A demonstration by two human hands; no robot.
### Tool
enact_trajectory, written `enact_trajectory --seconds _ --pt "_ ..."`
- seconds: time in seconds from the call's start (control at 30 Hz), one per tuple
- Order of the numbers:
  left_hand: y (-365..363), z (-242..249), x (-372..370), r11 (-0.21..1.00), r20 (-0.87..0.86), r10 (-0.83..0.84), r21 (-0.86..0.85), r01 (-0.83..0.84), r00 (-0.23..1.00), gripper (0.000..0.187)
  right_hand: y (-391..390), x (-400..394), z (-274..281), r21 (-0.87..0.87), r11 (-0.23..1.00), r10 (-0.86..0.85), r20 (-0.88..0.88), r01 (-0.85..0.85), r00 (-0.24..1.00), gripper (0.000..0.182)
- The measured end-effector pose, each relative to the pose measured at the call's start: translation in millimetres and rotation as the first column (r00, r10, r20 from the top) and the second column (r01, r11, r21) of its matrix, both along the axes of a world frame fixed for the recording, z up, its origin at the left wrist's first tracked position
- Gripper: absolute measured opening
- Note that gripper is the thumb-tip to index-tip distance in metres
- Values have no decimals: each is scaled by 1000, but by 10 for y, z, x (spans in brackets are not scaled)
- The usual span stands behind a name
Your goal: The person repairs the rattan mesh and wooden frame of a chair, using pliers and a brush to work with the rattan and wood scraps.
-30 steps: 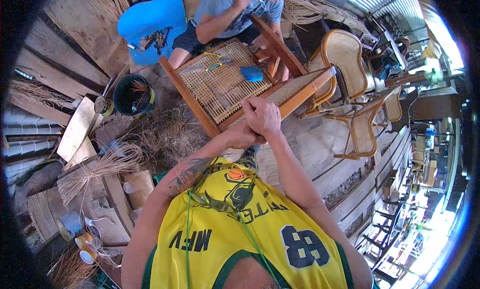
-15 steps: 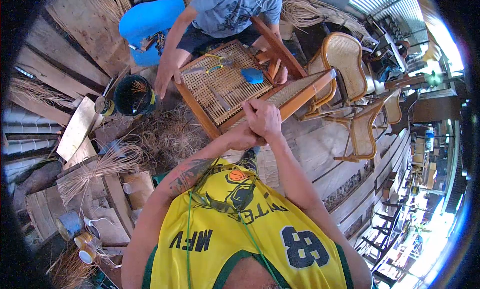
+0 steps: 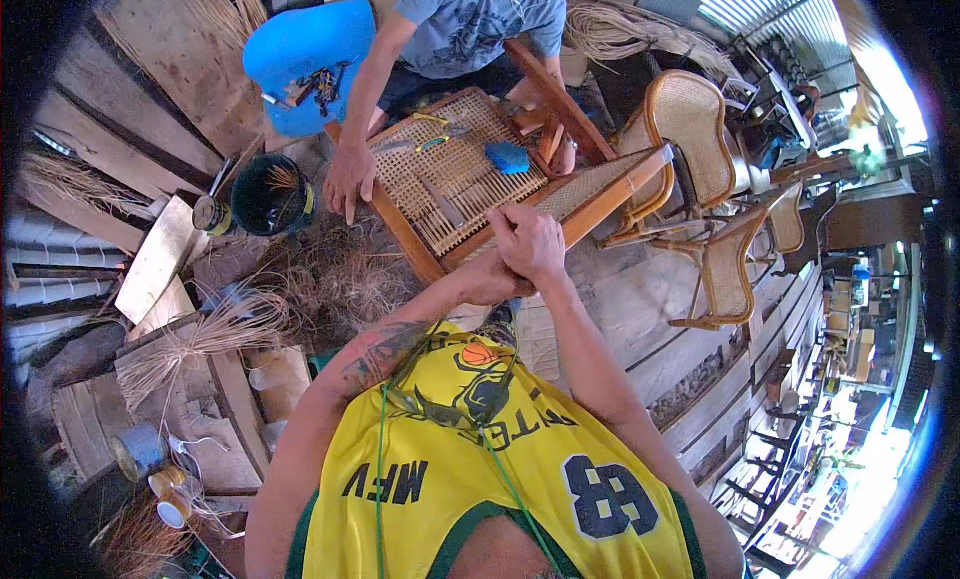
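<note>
My right hand (image 3: pixel 532 245) is closed at the near edge of a wooden chair seat (image 3: pixel 418 257), its fingers curled; anything inside them is hidden. Just below it and partly behind its wrist lies my left hand (image 3: pixel 492 281), its fingers out of sight. Open-weave cane (image 3: pixel 465 159) covers the seat, with looser parallel strands toward me. On the weave rest yellow-handled pliers (image 3: pixel 432 143), a thin blade-like tool (image 3: pixel 442 205) and a blue lump (image 3: pixel 507 157). Beside my right hand runs the chair's other cane panel (image 3: pixel 600 192).
Across the seat sits a person in a grey shirt (image 3: pixel 455 29), one hand (image 3: pixel 350 179) by the frame's left edge. A dark bucket (image 3: pixel 272 195) and blue plastic piece (image 3: pixel 310 54) are at left. Cane chairs (image 3: pixel 690 129) stand at right; fibre scraps (image 3: pixel 330 279) litter the floor.
The other person's left-side hand has shifted slightly toward me along the frame, and its forearm now crosses the seat's far left corner. My hands stay nearly in place.
</note>
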State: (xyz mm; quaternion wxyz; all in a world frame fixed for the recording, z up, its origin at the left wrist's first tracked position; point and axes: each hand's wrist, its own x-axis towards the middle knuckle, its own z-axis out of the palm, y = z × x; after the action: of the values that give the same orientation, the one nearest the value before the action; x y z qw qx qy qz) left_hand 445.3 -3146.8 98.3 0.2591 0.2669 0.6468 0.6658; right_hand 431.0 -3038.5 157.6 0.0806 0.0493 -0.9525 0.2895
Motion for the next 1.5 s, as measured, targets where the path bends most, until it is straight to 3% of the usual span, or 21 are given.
enact_trajectory --seconds 0.53,0.73,1.13,1.2,1.33,1.43,1.5 --pt "29 -162 -6 999 12 -28 -44 28 1000 36 14 -5 -24 11 1000 -5 -5 5 1000 31" --pt "35 -144 7 994 93 17 109 -27 995 40 28 -14 -43 -13 1000 7 -20 -7 1000 31" --pt "48 -327 -22 999 131 -37 18 35 991 45 26 -7 -34 -20 1000 2 -31 -3 1000 28" --pt "44 -269 -24 1000 70 -27 2 27 997 45 25 -2 -31 -21 1000 0 -30 -1 1000 26" --pt "-25 -6 -30 996 139 -88 -19 91 986 45 30 -7 -48 -5 1000 -10 -5 10 1000 24" --pt "-50 110 -37 992 6 -78 -100 78 997 44 31 2 -29 -5 1000 6 -8 -6 1000 24" --pt "-67 226 -31 983 171 -81 -147 107 982 45 29 -11 -28 -2 1000 6 -10 -6 1000 24"
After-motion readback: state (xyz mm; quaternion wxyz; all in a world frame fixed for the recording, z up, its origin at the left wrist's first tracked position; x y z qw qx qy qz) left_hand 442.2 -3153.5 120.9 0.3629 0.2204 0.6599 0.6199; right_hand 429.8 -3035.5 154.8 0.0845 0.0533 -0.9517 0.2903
